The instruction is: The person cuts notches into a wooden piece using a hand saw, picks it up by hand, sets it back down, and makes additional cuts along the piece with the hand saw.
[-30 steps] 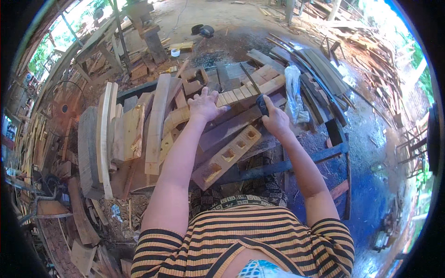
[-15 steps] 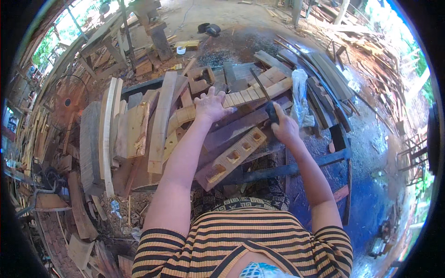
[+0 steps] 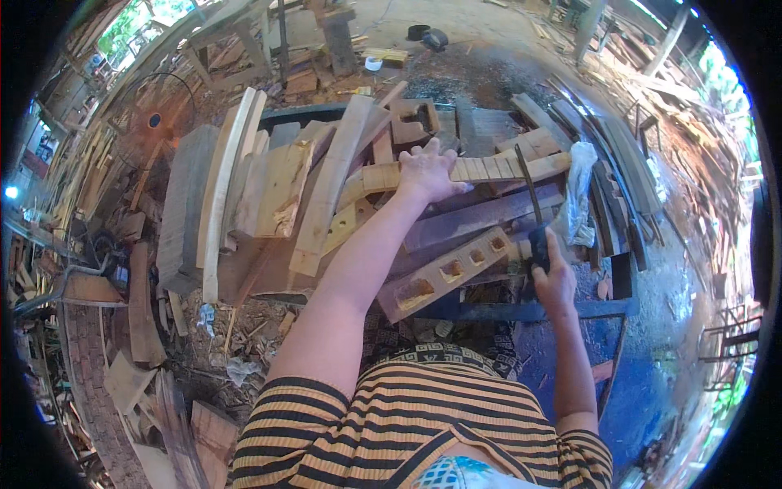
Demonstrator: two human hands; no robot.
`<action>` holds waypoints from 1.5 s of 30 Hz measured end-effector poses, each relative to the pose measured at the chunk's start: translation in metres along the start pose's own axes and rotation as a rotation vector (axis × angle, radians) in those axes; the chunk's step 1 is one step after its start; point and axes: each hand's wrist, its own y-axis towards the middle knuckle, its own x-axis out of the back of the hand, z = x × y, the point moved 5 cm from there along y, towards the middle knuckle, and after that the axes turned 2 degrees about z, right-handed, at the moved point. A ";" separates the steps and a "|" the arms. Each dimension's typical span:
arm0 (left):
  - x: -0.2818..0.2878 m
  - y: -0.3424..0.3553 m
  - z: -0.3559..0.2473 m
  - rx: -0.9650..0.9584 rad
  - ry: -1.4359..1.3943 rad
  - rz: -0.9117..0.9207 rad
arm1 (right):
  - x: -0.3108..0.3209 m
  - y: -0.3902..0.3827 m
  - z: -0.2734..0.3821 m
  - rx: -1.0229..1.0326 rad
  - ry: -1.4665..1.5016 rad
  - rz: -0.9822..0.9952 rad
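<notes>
A pale curved piece of wood point(image 3: 489, 168) with a row of narrow crosswise cuts lies across the stacked timber. My left hand point(image 3: 427, 173) bears down on it, fingers over its far edge and thumb along the near side. In my right hand point(image 3: 555, 277) is the black handle of a handsaw point(image 3: 528, 183). Its thin dark blade crosses the curved piece near its right end; whether the teeth are biting is too small to tell. Nearer to me rests a wooden block point(image 3: 444, 277) with several square holes, just left of the right hand.
Long boards point(image 3: 332, 187) lean at the left of the pile. Beside the saw, on the right, hangs a crumpled clear plastic bag point(image 3: 579, 196). A blue metal frame point(image 3: 538, 310) runs along the near side. Scrap wood and a round fan point(image 3: 155, 121) stand farther left.
The view has shifted, so the pile sits farther right. The saw has been drawn back toward me, its blade now pointing more straight ahead. My left hand stays on the curved piece.
</notes>
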 end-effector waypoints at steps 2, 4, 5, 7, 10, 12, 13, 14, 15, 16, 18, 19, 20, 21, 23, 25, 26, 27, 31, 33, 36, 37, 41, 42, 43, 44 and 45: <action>-0.003 0.003 -0.001 -0.024 -0.020 -0.004 | 0.002 0.029 0.009 0.020 -0.048 -0.014; -0.012 0.005 0.002 -0.021 -0.033 -0.056 | -0.012 0.069 0.009 -0.071 -0.137 0.090; -0.011 0.005 0.001 -0.022 -0.049 -0.099 | -0.017 0.082 0.008 -0.064 -0.136 0.086; -0.010 0.006 0.000 -0.021 -0.035 -0.065 | -0.024 0.096 0.011 -0.084 -0.188 0.042; -0.009 0.005 0.000 -0.025 -0.024 -0.029 | -0.013 0.074 0.016 -0.079 -0.092 0.064; -0.007 0.004 0.003 -0.015 -0.024 -0.032 | -0.013 0.042 0.008 -0.009 -0.055 0.005; -0.005 0.004 0.001 -0.024 -0.030 -0.026 | -0.007 0.023 0.003 0.048 -0.023 -0.069; -0.005 0.004 0.000 -0.029 -0.034 -0.021 | -0.006 0.006 -0.004 0.048 -0.024 -0.065; -0.005 0.005 0.000 -0.027 -0.034 -0.020 | -0.006 -0.009 -0.009 0.051 -0.003 -0.071; -0.005 0.004 0.002 -0.026 -0.033 -0.023 | -0.006 -0.016 -0.009 0.056 0.019 -0.073; -0.005 0.001 0.007 -0.017 -0.030 -0.026 | -0.006 -0.012 -0.003 0.064 0.021 -0.049; -0.004 -0.001 0.008 -0.011 -0.027 -0.017 | -0.005 -0.009 -0.001 0.065 0.016 -0.036; -0.002 -0.001 0.005 -0.015 -0.027 -0.008 | -0.005 -0.001 0.000 0.062 0.012 -0.041; -0.001 -0.001 0.003 -0.021 -0.028 -0.011 | -0.006 0.015 0.002 0.048 0.006 -0.033; -0.004 0.002 -0.002 -0.033 -0.029 0.000 | -0.009 0.051 0.007 -0.031 -0.025 0.014; -0.006 0.004 -0.004 -0.036 -0.014 -0.005 | -0.015 0.083 0.009 -0.101 -0.064 0.051; -0.006 0.005 -0.007 -0.034 -0.004 -0.004 | -0.020 0.093 0.004 -0.114 -0.079 0.044; -0.004 0.004 -0.008 -0.017 -0.002 -0.003 | -0.024 0.097 0.002 -0.126 -0.101 0.049; -0.012 0.008 -0.003 -0.041 0.009 -0.044 | -0.017 0.063 0.000 -0.068 -0.113 0.014; -0.010 0.008 0.000 0.005 0.014 -0.053 | -0.012 0.028 0.000 -0.017 -0.093 -0.007; -0.007 0.007 0.003 0.000 0.019 -0.019 | -0.007 -0.013 0.000 -0.048 -0.045 0.012; -0.007 0.007 0.001 -0.010 0.023 -0.055 | -0.004 -0.021 0.001 -0.019 -0.023 -0.022; -0.005 0.006 -0.004 -0.024 0.005 -0.023 | 0.002 0.007 0.006 -0.064 -0.028 0.017; -0.008 0.007 -0.004 -0.024 0.016 -0.014 | 0.001 0.023 0.009 -0.068 -0.062 0.037; -0.009 0.007 -0.002 -0.018 0.029 -0.005 | -0.004 0.042 0.011 -0.066 -0.061 0.030; -0.010 0.009 -0.004 -0.027 0.030 -0.011 | -0.012 0.061 0.008 -0.075 -0.074 0.022; -0.013 0.010 -0.003 -0.023 0.030 -0.004 | -0.019 0.073 0.005 -0.080 -0.086 0.019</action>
